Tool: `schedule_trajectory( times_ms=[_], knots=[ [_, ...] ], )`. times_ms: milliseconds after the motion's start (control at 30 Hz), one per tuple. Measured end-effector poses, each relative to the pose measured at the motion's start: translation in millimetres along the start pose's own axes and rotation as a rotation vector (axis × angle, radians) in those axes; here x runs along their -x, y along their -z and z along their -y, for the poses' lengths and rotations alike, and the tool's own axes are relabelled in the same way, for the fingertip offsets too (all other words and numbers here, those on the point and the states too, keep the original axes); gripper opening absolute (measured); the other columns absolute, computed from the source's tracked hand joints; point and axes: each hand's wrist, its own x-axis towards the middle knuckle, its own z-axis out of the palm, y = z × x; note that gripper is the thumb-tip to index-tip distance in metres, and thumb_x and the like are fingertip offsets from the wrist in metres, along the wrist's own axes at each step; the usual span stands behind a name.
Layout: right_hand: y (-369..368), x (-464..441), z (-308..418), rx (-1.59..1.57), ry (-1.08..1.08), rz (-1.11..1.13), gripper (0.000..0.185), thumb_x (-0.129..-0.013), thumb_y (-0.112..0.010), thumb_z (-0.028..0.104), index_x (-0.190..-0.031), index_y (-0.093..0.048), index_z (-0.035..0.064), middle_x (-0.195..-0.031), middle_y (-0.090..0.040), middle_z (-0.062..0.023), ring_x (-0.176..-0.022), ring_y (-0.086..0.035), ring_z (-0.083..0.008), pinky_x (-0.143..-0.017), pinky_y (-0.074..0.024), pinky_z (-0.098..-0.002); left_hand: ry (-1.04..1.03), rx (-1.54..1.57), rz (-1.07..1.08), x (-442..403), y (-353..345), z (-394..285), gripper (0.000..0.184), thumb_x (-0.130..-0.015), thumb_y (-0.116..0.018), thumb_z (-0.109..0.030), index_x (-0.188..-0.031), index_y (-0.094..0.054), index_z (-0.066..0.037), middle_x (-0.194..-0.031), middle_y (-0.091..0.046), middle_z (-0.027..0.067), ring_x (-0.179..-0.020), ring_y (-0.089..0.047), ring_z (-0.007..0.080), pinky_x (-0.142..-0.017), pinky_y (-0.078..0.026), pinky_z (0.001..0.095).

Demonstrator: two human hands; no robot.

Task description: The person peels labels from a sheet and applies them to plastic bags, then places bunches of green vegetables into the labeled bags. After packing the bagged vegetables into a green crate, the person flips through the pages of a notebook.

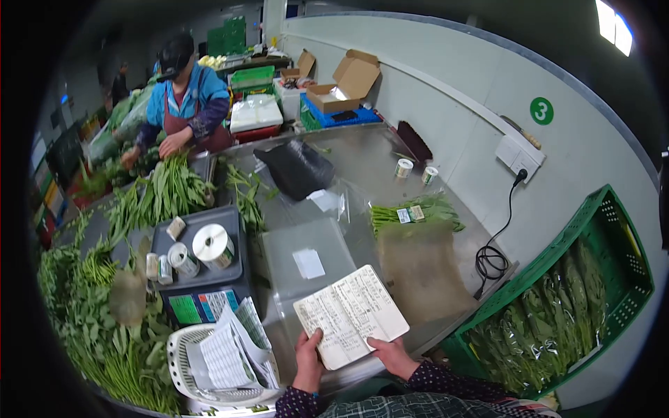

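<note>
An open notebook (352,313) with handwritten pages is held up over the metal table. My left hand (309,359) grips its lower left edge, thumb on the page. At the lower right edge, my right hand (394,357) pinches the notebook with the thumb on top; the fingers beneath are hidden. Beyond the notebook, folded white paper (308,264) lies on a translucent sheet (320,240). A brownish sheet (426,272) is to the right, and a bagged bunch of leafy greens (416,214) with labels lies behind it.
Label rolls (213,247) stand on the scale (202,279). A white basket (188,334) holds papers. Loose greens (132,348) cover the left side. A green crate (606,202) holds bagged vegetables. A black cord (491,261) hangs near the wall. A co-worker (188,104) handles greens opposite.
</note>
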Motion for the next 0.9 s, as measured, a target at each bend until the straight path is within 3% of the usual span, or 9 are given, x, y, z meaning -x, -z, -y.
schedule_trajectory(
  times_ms=[67, 333, 667, 733, 900],
  knots=[
    [2.7, -1.6, -2.5, -0.006, -0.106, -0.021, 0.051, -0.086, -0.054, -0.004, -0.135, -0.038, 0.0027, -0.129, -0.051, -0.0135, -0.116, -0.054, -0.0253, -0.093, -0.0488, -0.0416, -0.015, -0.002, 0.015, 0.2, -2.6, 1.7, 0.035, -0.089, -0.050, -0.004, -0.124, -0.047, 0.004, -0.118, -0.058, 0.0157, -0.104, -0.060, 0.0263, -0.091, -0.049, 0.0383],
    [26.0, -15.0, -18.2, 0.046, -0.128, -0.073, 0.047, -0.086, -0.055, -0.004, -0.131, -0.041, -0.0044, -0.125, -0.055, -0.0167, -0.111, -0.058, -0.0277, -0.090, -0.0511, -0.0416, -0.016, -0.030, -0.100, 1.7, -10.1, 13.5, 0.029, -0.089, -0.054, -0.004, -0.116, -0.051, 0.004, -0.111, -0.061, 0.0157, -0.098, -0.061, 0.0255, -0.088, -0.051, 0.0375],
    [33.2, -14.8, -2.6, 0.016, -0.105, -0.077, 0.047, -0.083, -0.058, -0.004, -0.128, -0.043, -0.0050, -0.121, -0.057, -0.0168, -0.107, -0.060, -0.0284, -0.088, -0.0524, -0.0419, -0.011, -0.027, -0.110, 10.2, -23.1, 26.4, 0.029, -0.085, -0.062, 0.000, -0.112, -0.054, 0.005, -0.109, -0.062, 0.0144, -0.095, -0.062, 0.0213, -0.085, -0.050, 0.0337],
    [30.2, -12.2, 4.0, -0.068, -0.057, -0.092, 0.040, -0.079, -0.067, 0.004, -0.117, -0.055, -0.0019, -0.109, -0.064, -0.0114, -0.095, -0.063, -0.0208, -0.075, -0.0526, -0.0338, 0.006, -0.063, -0.097, 14.3, -30.5, 24.8, 0.031, -0.084, -0.061, 0.001, -0.114, -0.052, 0.005, -0.111, -0.061, 0.0148, -0.096, -0.061, 0.0219, -0.086, -0.049, 0.0339],
    [30.7, -12.5, 22.6, -0.050, -0.115, -0.107, 0.043, -0.078, -0.066, 0.000, -0.119, -0.053, -0.0043, -0.112, -0.062, -0.0125, -0.098, -0.062, -0.0214, -0.076, -0.0527, -0.0333, 0.028, -0.076, -0.072, 11.5, -39.0, 37.5, 0.035, -0.085, -0.058, 0.002, -0.118, -0.048, 0.004, -0.111, -0.061, 0.0141, -0.097, -0.061, 0.0238, -0.088, -0.049, 0.0343]
  ],
)
